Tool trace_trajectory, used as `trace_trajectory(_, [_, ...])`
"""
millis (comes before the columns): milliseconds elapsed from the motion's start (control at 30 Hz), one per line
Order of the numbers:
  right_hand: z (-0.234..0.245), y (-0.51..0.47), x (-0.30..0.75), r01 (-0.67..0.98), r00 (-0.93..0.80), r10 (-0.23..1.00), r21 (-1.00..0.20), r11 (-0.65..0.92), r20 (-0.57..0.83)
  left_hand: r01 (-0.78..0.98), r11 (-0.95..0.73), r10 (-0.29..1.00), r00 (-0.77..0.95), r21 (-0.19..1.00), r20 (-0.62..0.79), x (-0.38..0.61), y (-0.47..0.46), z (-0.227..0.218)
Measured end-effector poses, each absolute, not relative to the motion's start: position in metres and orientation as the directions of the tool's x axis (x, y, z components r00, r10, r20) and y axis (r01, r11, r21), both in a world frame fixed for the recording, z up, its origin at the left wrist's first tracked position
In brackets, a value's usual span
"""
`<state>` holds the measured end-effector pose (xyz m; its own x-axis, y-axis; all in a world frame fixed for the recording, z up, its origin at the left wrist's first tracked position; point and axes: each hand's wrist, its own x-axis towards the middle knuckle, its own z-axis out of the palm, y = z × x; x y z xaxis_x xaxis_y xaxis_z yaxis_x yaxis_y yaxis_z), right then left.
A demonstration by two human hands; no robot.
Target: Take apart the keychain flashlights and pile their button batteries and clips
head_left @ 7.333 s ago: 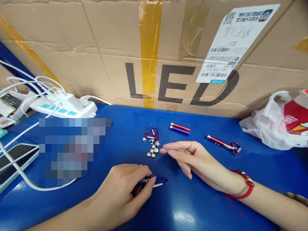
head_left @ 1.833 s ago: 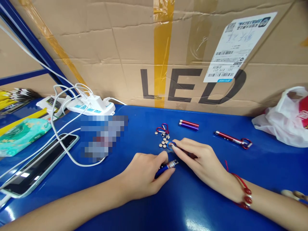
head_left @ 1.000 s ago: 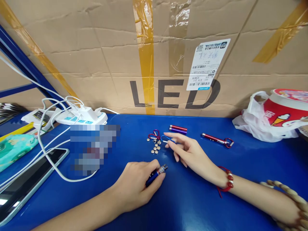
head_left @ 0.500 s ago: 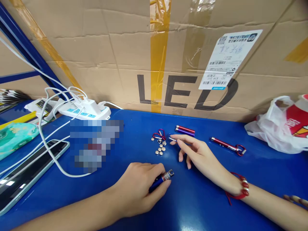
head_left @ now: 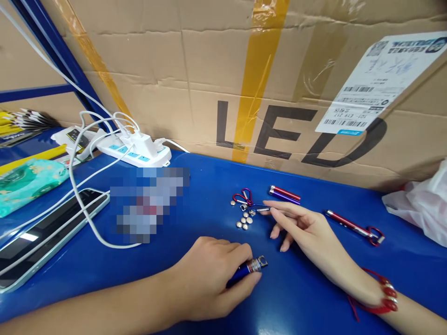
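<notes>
My left hand (head_left: 209,277), low in the middle of the head view, is closed around a blue penlight-like tube (head_left: 239,275); its silver end with a loop points right. Between thumb and forefinger, my right hand (head_left: 309,232) pinches a blue carabiner clip (head_left: 260,208), partly hidden by the fingertips. Beside the clip lie red and purple carabiners (head_left: 243,197) and several silver button cells (head_left: 245,221). Behind the right hand, a red tube (head_left: 286,193) rests against a purple one (head_left: 284,197). Farther right is a red penlight (head_left: 345,223) with a red carabiner on its end.
A cardboard box (head_left: 202,60) stands along the back of the blue table (head_left: 195,200). On the left are a white power strip (head_left: 139,156) with looping cables, a phone (head_left: 45,237) and a green packet (head_left: 35,184). A white plastic bag (head_left: 422,200) sits at right.
The view has turned slightly left, so everything appears shifted right. The blue carabiner, still in my right fingers, shows more plainly among the small parts. My left grip is unchanged.
</notes>
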<state>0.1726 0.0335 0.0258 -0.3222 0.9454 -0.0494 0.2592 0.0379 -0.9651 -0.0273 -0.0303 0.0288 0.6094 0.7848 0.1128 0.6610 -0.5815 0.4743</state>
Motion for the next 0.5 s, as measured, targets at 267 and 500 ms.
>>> trace_trajectory(267, [0.0255,0.0326,0.1742,0.29,-0.294,0.954,-0.957,0.033,-0.056,0.654,-0.579,0.782,0.614,0.487,0.105,-0.0275,-0.0301,0.0291])
trace_trajectory(500, [0.0277,0.0336,0.1719,0.293,-0.292,0.954,-0.956,0.014,-0.075,0.656,-0.569,0.786,0.612,0.496,0.093,-0.0283,-0.0294,0.029])
